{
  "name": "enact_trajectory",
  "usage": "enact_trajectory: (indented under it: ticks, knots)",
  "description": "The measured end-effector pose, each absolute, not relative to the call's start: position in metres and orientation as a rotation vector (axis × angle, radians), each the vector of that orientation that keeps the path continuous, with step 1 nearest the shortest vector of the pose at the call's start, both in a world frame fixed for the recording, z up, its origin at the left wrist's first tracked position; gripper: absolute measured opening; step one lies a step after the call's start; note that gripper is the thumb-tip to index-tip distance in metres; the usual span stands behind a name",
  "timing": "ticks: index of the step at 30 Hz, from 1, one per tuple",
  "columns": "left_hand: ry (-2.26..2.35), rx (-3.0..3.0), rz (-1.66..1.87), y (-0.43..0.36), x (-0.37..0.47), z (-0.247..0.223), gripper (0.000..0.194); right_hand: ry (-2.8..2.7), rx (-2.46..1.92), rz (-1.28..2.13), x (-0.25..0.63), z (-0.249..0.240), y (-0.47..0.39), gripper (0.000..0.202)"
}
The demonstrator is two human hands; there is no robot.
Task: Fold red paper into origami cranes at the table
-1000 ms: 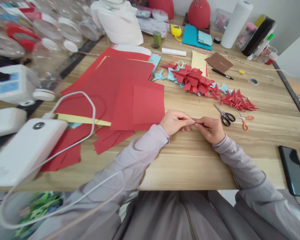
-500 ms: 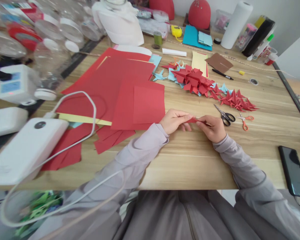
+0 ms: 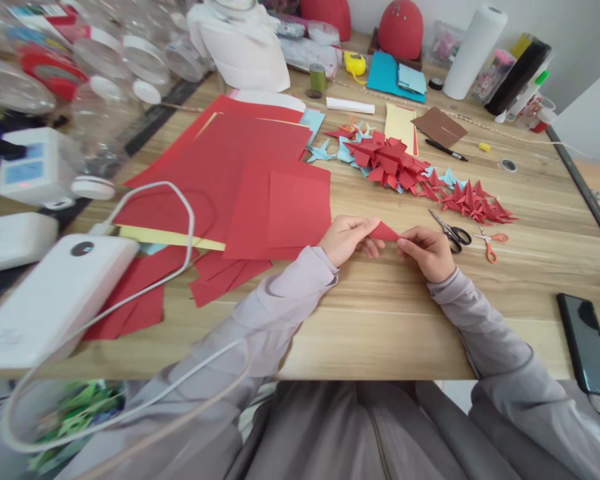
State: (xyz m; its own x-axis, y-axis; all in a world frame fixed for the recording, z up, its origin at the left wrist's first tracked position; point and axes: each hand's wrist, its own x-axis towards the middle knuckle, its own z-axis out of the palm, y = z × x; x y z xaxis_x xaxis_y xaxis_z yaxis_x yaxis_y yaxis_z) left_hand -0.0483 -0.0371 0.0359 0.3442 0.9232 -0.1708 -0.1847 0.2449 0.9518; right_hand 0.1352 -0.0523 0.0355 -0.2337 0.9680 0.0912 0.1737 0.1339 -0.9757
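Note:
A small folded piece of red paper (image 3: 385, 231) is held above the table between my two hands. My left hand (image 3: 349, 239) pinches its left end, thumb on top and fingers curled beneath. At the pointed right tip, my right hand (image 3: 429, 252) grips it between thumb and forefinger. Left of my hands lie large red sheets (image 3: 260, 147), with a smaller red square (image 3: 300, 208) on top. Beyond my hands is a heap of folded red paper shapes (image 3: 395, 160) mixed with light blue ones (image 3: 321, 152). Black-handled scissors (image 3: 453, 233) lie just past my right hand.
Orange-handled scissors (image 3: 491, 243) and a phone (image 3: 587, 343) lie to the right. A white power bank (image 3: 50, 300) with a looping cable (image 3: 193, 227) covers the left front, near cut red strips (image 3: 227, 277). Clear plastic bottles (image 3: 100, 113) crowd the far left.
The red paper has turned so more of its triangular face shows between my hands. My right hand has shifted slightly right, its fingers now at the tip.

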Motion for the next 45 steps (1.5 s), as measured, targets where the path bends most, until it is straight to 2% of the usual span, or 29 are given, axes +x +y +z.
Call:
enact_trajectory:
  ticks: [15,19,21,34,45]
  knots:
    - [0.95,1.171,0.982,-0.0396,-0.0459,0.0369,0.039,-1.537,-1.157,1.24,0.1326,0.0366,-0.0522,0.034]
    - [0.944,1.29,1.06,-0.0415,-0.0451,0.0352,0.06,-1.439,-1.136,1.325,0.1336,0.0349,-0.0503,0.032]
    - [0.927,1.325,1.092,-0.0431,-0.0444,0.0356,0.062,-1.4,-1.122,1.377,0.1342,0.0333,-0.0498,0.031]
    - [0.912,1.363,1.112,-0.0434,-0.0444,0.037,0.015,-1.409,-1.038,1.561,0.1348,0.0314,-0.0515,0.024]
    - [0.788,1.44,1.011,-0.0457,-0.0488,0.0391,0.026,-1.306,-1.092,1.632,0.1376,0.0323,-0.051,0.024]
